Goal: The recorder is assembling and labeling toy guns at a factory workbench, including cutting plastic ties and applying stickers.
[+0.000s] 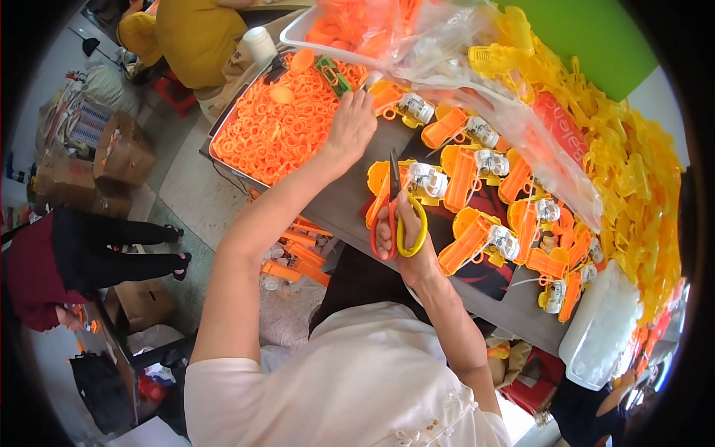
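Observation:
My right hand (408,242) grips a pair of scissors (395,179) with one red and one yellow handle loop. The dark blades point away from me and look closed. Farther off to the left, my left hand (351,130) has its fingers bent together at the table's far side, beside an orange and yellow plastic assembly (385,97). What those fingertips hold, if anything, is hidden. Similar orange and yellow assemblies with white mechanisms (465,179) lie in rows right of the scissors. One assembly (380,182) is partly behind the blades.
A shallow tray of small orange rings (272,134) stands at the left, with a green tool (333,77) at its far edge. Yellow plastic parts (633,171) heap along the right behind clear plastic film (521,134). A translucent tub (602,324) sits front right. Other people work nearby.

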Tool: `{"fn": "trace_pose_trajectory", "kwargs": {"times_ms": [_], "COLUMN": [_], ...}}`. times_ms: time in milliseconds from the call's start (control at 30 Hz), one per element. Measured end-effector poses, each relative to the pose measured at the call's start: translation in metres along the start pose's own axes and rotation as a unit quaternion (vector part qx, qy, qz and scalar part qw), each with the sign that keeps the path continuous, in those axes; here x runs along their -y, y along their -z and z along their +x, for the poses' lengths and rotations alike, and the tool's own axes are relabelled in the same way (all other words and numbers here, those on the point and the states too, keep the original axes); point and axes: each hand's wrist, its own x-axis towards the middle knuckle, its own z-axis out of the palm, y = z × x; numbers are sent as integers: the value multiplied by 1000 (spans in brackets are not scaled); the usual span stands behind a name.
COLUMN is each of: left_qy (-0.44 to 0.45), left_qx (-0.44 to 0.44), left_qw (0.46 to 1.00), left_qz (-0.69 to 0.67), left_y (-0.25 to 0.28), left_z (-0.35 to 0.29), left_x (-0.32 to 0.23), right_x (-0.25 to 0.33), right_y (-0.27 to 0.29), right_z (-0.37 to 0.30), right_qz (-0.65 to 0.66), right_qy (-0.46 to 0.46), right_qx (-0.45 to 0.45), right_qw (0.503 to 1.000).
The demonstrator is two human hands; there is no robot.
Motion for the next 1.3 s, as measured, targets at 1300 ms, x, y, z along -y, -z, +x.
{"fn": "trace_pose_trajectory", "kwargs": {"times_ms": [1300], "left_qy": [301], "left_qx": [-6], "left_qw": [806], "left_qz": [-509], "left_y": [52], "left_z": [-61], "left_x": [-34], "right_x": [-20], "right_y": [-8], "right_z": [31], "right_qz": [-61], "right_qy": [-11], "right_qx": [-19], "right_qw": [998]}}
